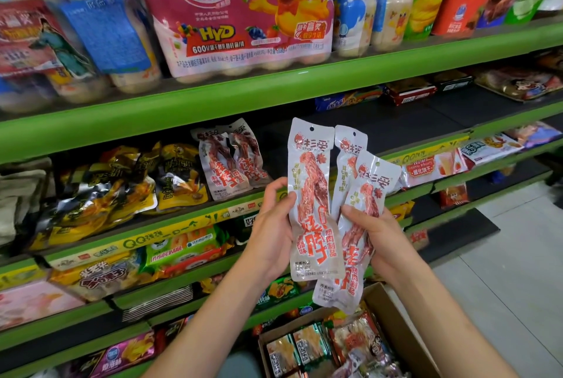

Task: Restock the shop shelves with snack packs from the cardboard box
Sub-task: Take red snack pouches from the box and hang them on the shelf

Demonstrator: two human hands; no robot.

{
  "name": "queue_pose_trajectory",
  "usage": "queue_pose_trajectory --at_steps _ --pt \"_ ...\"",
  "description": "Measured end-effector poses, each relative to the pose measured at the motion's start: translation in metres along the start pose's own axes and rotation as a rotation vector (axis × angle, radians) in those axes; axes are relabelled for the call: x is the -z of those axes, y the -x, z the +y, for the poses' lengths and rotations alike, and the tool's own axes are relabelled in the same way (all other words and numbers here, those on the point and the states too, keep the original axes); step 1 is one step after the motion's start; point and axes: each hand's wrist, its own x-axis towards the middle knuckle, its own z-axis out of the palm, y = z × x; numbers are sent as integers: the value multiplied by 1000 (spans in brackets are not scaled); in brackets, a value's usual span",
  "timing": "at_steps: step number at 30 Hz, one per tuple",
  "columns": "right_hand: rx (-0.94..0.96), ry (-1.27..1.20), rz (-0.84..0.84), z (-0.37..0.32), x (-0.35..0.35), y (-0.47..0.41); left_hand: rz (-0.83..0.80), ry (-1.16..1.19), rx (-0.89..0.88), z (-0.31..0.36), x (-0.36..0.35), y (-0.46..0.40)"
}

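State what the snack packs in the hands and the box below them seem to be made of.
Snack packs: glossy, partly clear plastic film, judging by shine, crinkles and contents showing through. Cardboard box: plain brown matte cardboard, likely corrugated, though no edge shows that clearly.

Three long, narrow snack packs (310, 194), white with red lettering and a picture of reddish-brown meat strips, fanned upright in front of the shelves (213, 97): front one tallest, two more (359, 225) overlapped behind and to its right. Two matching packs (231, 158) standing on the middle shelf, leaning back beside yellow-and-black bags. Below, an open cardboard box (396, 316) on the floor, flaps up, crammed with assorted small packets.
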Motion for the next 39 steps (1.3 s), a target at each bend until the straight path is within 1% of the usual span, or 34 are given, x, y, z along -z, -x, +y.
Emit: queue_pose_trajectory --at_steps 9,19,21,23,24,25,26,27,28,30,34,36,39 --pt "-10 11 3 -1 1 0 22 24 11 -3 0 -4" --pt "-25 27 31 0 4 -2 94 -52 7 -8 7 -10" --pt "-32 24 46 2 8 -2 126 -25 30 -7 8 -13" --pt "-35 13 49 3 12 -2 133 56 85 -4 8 -18" --pt "-34 7 46 4 12 -3 81 133 135 0 7 -20" --pt "-34 3 41 4 13 -4 -29 224 191 4 8 -20" --pt "-34 0 37 4 14 -5 -172 319 222 6 8 -18" --pt "-36 -3 30 4 14 -6 -304 398 233 8 9 -16" --pt "-39 -3 22 5 15 -6 -401 445 253 8 10 -13" --pt "-39 0 15 5 16 -6 -516 501 304 4 14 -10" --pt "-35 -10 14 5 18 -6 -575 430 360 -1 17 -9" --pt "-36 -15 17 5 19 -6 -591 499 420 -2 18 -10" --pt "-28 -16 19 4 19 -4 -569 620 487 -2 17 -9"
